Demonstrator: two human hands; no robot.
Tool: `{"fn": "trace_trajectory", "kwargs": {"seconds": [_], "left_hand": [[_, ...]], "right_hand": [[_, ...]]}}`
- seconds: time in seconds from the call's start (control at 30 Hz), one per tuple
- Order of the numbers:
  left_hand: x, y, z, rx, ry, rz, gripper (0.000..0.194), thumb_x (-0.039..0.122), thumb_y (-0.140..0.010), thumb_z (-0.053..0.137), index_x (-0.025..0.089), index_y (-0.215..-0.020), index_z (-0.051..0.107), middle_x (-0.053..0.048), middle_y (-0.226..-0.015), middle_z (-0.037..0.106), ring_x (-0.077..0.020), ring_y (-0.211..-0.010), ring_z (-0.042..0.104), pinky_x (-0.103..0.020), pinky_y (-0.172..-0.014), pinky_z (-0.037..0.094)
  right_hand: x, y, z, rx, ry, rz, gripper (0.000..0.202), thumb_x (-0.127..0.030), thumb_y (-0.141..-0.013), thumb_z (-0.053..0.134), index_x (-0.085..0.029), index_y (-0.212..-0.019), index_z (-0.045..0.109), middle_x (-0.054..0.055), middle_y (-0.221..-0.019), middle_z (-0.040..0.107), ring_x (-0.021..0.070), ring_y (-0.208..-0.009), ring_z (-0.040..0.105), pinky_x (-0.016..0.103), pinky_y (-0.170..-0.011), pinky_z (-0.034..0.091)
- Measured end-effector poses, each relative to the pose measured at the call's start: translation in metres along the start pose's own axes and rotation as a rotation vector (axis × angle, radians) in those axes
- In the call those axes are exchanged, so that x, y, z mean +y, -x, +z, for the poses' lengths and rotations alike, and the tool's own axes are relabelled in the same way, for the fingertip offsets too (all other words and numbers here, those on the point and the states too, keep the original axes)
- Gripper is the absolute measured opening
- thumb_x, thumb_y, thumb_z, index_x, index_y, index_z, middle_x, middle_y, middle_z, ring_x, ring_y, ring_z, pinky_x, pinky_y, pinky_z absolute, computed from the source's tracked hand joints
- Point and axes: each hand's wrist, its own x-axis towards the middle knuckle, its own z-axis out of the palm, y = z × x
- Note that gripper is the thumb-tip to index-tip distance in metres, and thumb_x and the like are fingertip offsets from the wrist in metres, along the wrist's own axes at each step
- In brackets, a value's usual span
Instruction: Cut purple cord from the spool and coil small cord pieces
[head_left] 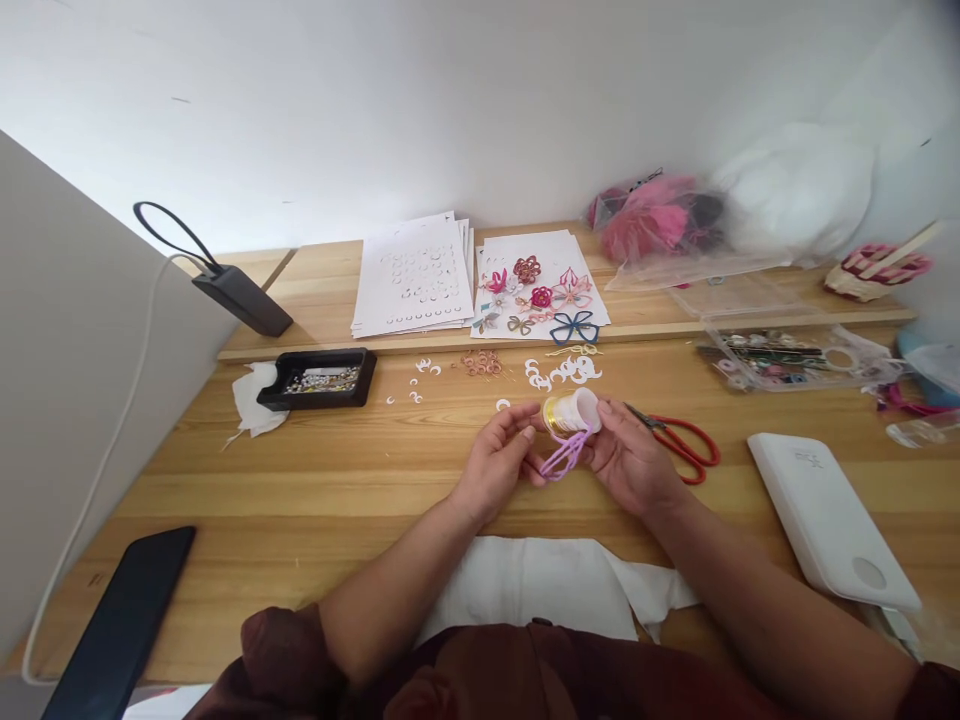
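A white spool wound with gold wire (pixel 574 412) is held over the table between my two hands. My right hand (pixel 634 458) is closed around the spool's right end, thumb on its rim. Just below the spool hangs a purple looped piece (pixel 565 456), made of several thin petal-like loops. My left hand (pixel 504 456) has its fingers curled at the left side, with fingertips against the purple loops and close to the spool's wire-wound end. Any fine wire between the left fingertips is too small to make out. Red-handled scissors (pixel 686 440) lie beside my right hand.
Behind my hands lie white crescent pieces (pixel 577 371), copper-coloured rings (pixel 481 363) and paper with flower ornaments (pixel 536 290). A black bead tray (pixel 281 400) and phone (pixel 124 615) are left; a white power bank (pixel 829 520) and clear compartment box (pixel 780 380) right.
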Motion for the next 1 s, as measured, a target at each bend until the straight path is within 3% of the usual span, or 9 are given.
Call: {"fn": "trace_trajectory", "kwargs": {"seconds": [0.2, 0.5, 0.87, 1.0], "left_hand": [[0.0012, -0.0005, 0.0008, 0.005, 0.091, -0.017, 0.054, 0.054, -0.074, 0.087, 0.014, -0.107, 0.072, -0.003, -0.093, 0.072, -0.0084, -0.047, 0.062, -0.022, -0.042, 0.052], [0.0069, 0.0012, -0.0006, 0.018, 0.123, 0.015, 0.054, 0.050, -0.076, 0.088, 0.017, -0.116, 0.074, -0.006, -0.103, 0.075, -0.0082, -0.052, 0.064, -0.021, -0.044, 0.051], [0.0056, 0.0036, 0.0002, 0.036, 0.095, 0.055, 0.048, 0.048, -0.078, 0.087, 0.017, -0.115, 0.079, -0.004, -0.073, 0.072, -0.0153, -0.069, 0.069, -0.025, -0.061, 0.056], [0.0054, 0.0033, 0.0006, 0.069, 0.071, 0.116, 0.040, 0.048, -0.081, 0.085, 0.020, -0.109, 0.081, -0.006, -0.095, 0.078, -0.0178, -0.082, 0.071, -0.031, -0.078, 0.059]], "right_hand": [[-0.0026, -0.0001, -0.0008, -0.065, -0.011, 0.123, 0.016, -0.039, -0.091, 0.072, -0.024, -0.098, 0.074, 0.003, -0.092, 0.080, 0.0213, -0.077, 0.077, 0.031, -0.062, 0.062], [-0.0030, -0.0022, -0.0017, -0.063, -0.046, 0.217, 0.017, -0.035, -0.096, 0.064, -0.022, -0.101, 0.073, 0.006, -0.090, 0.080, 0.0224, -0.074, 0.077, 0.029, -0.056, 0.057], [0.0018, 0.0004, -0.0035, -0.007, 0.063, 0.089, 0.017, -0.038, -0.088, 0.077, -0.028, -0.101, 0.073, 0.002, -0.095, 0.078, 0.0210, -0.077, 0.072, 0.035, -0.064, 0.059], [0.0022, 0.0013, -0.0022, 0.000, 0.117, 0.023, 0.021, -0.038, -0.083, 0.084, -0.029, -0.099, 0.074, 0.001, -0.095, 0.079, 0.0199, -0.075, 0.072, 0.035, -0.063, 0.060]]}}
